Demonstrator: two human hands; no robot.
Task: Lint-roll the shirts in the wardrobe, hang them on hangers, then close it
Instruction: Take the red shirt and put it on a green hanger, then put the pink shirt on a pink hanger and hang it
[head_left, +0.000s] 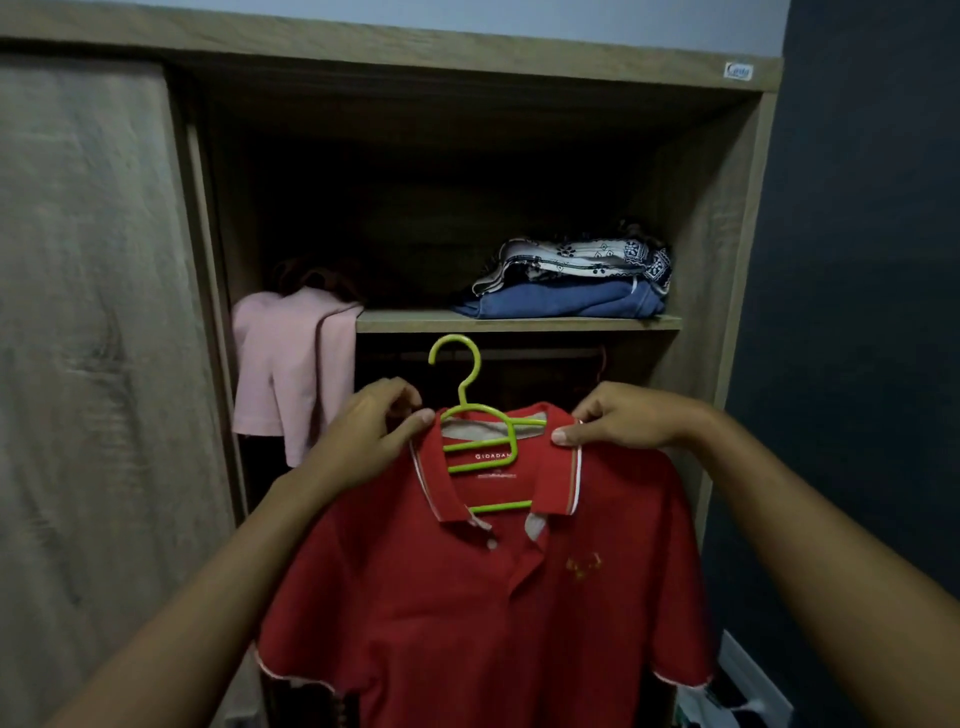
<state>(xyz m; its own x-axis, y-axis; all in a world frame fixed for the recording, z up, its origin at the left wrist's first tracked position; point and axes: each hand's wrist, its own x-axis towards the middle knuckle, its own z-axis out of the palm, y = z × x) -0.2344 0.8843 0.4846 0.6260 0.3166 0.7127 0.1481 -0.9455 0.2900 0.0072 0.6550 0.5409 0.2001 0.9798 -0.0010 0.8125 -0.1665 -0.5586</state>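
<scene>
Both the left hand (358, 441) and right hand (618, 423) pinch the red shirt (467, 597) at its collar: keep the green hanger (467, 395) level while lifting its hook to the far rail (519, 355)

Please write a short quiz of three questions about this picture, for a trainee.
1. True or false: the green hanger sits inside the neck opening of the red polo shirt.
2. Which holds the shirt near its collar: A) left hand only, B) right hand only, C) both?
3. Fill in: on the shelf, the patterned cloth lies on a folded garment coloured ____.
Key: 1 true; 2 C; 3 blue.
</scene>
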